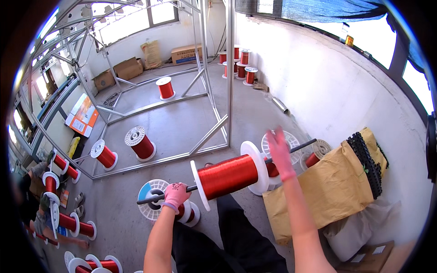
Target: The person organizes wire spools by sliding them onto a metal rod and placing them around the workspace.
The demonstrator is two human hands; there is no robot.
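Note:
A large spool of red wire [230, 176] with white flanges hangs in front of me, with a black rod [302, 146] through its core. Wrapped around the rod just left of the spool is my left hand [176, 195], in a pink glove. My right hand [280, 154], also gloved in pink, is at the rod to the right of the spool. Its fingers look stretched out and are slightly blurred; I cannot tell how firmly it touches the rod. Below the left hand stands another spool [195, 214], partly hidden. More spools stand behind the right hand, one with a white flange [291, 141].
A metal frame [157, 170] stands ahead, with several red spools [142, 146] in and beside it. Brown paper sacking [321, 195] lies at the right. At the far left a co-worker's gloved hand [44, 202] is by more spools. Other spools [250, 76] stand by the wall.

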